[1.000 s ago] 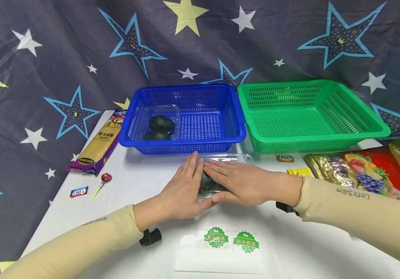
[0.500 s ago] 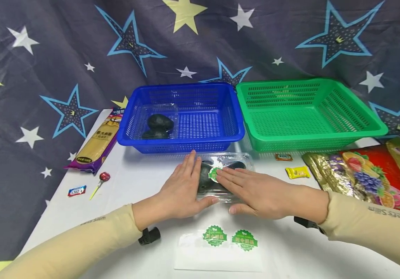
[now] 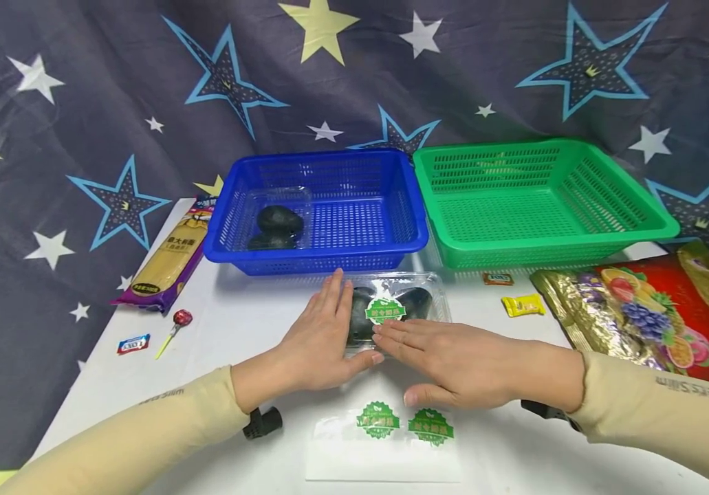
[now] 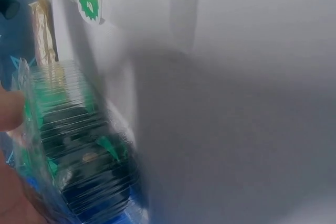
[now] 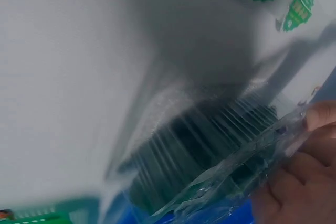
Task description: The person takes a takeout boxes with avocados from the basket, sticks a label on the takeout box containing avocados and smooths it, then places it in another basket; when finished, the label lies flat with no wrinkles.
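Honestly, I'd call this the smoothing-down stage. The clear plastic clamshell box (image 3: 443, 313) sits on the white tabletop (image 3: 503, 454) just in front of the blue rectangular plastic basket (image 3: 323, 258), with dark green egg-shaped fruits (image 3: 416, 302) showing through its lid. One round green-and-white scalloped sticker (image 3: 385, 311) is already on top near the middle, flat as far as I can see.

Left hand (image 3: 317, 344): fingers out straight over the left part of the lid, gripping nothing, basically steadying. Right hand (image 3: 459, 357): flat too, fingers extended, tips right at the sticker's near edge, thumb held apart, nothing pinched. Can't tell how hard it's pressing, if at all.

My read is the sticker just wants a last rub round the edges. After that the box needs a proper grip, fingers and thumbs round both sides instead of flat hands, so the thin lid doesn't pop. Whether it's latched, I can't make out even from the wrist views. The basket seems the likely home, since a similar clear plastic box (image 3: 308, 213) of dark fruits (image 3: 280, 219) is in there. Two spare green scalloped stickers (image 3: 378, 420) lie on the white backing sheet (image 3: 382, 467) closer in, so maybe more labelling later
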Available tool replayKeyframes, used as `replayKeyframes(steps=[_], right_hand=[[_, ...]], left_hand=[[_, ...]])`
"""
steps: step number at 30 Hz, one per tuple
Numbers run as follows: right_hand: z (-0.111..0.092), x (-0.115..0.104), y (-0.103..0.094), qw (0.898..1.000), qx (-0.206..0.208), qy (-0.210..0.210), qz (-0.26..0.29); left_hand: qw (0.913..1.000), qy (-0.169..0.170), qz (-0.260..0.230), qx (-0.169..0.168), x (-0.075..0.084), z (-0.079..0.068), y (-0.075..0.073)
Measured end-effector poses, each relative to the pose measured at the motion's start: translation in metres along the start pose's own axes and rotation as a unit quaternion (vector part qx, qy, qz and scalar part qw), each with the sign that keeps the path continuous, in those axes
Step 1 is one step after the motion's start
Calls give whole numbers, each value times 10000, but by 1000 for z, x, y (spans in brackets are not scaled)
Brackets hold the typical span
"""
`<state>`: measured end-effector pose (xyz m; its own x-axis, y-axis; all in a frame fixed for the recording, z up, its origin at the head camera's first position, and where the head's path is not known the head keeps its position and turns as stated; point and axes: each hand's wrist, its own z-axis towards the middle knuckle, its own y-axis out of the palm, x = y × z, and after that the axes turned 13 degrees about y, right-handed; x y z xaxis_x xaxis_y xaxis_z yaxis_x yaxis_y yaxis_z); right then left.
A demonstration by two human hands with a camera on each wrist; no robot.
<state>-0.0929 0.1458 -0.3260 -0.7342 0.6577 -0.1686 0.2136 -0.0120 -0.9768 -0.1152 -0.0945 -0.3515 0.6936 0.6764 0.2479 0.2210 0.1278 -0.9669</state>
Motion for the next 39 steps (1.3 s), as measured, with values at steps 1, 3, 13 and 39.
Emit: replayKeyframes(steps=[1, 3, 13, 39], right_hand=[[3, -1, 0, 10000, -22, -25, 11], [8, -2, 1, 10000, -35, -9, -38], [21, 7, -5, 9958, -245, 753, -468], [22, -10, -2, 9967, 142, 89, -790]], left_hand=[[10000, 35, -17, 10, 0, 0, 0], [9999, 106, -32, 45, 0, 0, 0], [9999, 98, -13, 29, 0, 2, 1], [10000, 37, -51, -62, -2, 0, 2]])
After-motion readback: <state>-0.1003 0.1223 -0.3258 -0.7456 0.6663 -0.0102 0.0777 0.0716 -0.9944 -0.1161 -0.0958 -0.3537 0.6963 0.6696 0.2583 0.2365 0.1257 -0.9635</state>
